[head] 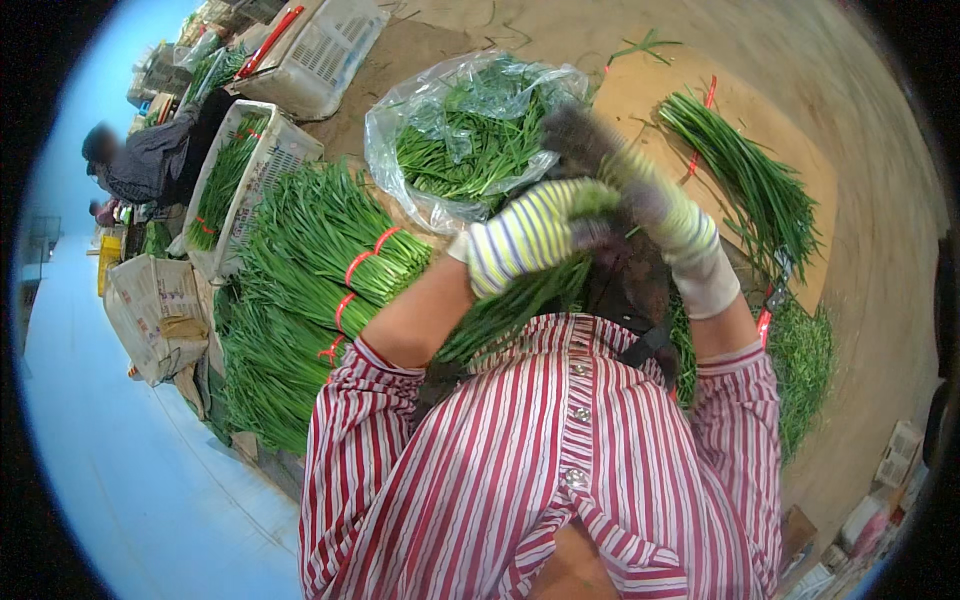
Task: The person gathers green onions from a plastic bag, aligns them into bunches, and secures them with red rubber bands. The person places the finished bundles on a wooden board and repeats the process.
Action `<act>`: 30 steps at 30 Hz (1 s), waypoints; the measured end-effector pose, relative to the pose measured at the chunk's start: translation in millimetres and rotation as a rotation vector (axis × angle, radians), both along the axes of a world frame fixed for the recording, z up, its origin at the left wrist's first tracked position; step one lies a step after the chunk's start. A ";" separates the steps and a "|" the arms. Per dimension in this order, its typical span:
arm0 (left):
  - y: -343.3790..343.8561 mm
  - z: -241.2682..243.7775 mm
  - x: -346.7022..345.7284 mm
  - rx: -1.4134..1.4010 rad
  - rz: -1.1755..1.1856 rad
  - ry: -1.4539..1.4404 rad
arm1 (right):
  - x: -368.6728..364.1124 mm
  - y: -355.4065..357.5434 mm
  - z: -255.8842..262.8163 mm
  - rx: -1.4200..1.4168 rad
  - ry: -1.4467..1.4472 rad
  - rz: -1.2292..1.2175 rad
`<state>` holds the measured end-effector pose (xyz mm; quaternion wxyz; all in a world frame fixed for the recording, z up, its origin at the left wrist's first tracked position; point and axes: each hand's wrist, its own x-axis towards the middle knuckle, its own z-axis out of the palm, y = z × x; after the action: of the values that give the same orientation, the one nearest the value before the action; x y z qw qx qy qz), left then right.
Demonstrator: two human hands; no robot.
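Observation:
My left hand (532,229), in a striped knit glove, is closed around a loose bunch of garlic chives (525,300). The leaves trail down-left over my lap, and the stem ends show near my fingers. My right hand (652,184), in a similar glove with dark, soiled fingers, is raised just right of it. Motion blurs it, so its grip is unclear. Behind both hands stands a clear plastic bag (382,142) full of loose green leaves (457,150). To the left lie several chive bundles (307,240) tied with red bands.
A cardboard sheet (630,82) at right bears another chive bundle (735,157) across a red strap (693,162). Green trimmings (802,382) lie below it. White plastic crates (281,154) stand at left, one holding tied bundles (225,180). Another person (150,165) is beyond them.

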<state>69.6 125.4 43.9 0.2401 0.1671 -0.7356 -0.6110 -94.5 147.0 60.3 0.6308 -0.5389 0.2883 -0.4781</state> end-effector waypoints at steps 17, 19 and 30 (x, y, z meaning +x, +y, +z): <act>-70.9 149.9 22.8 -0.358 0.570 0.349 | -3.4 4.2 36.5 -0.348 0.573 -0.554; -66.6 132.3 -1.5 -0.286 0.555 0.384 | 18.9 -15.1 59.2 -0.606 0.549 -0.739; -115.0 108.1 -101.5 0.174 0.602 0.683 | -113.3 -53.7 69.7 -0.710 1.083 -1.040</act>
<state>-31.9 10.3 152.0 0.6205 0.1818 -0.4791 -0.5936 -207.8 93.3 130.0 -0.1045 -0.6596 0.5963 -0.4455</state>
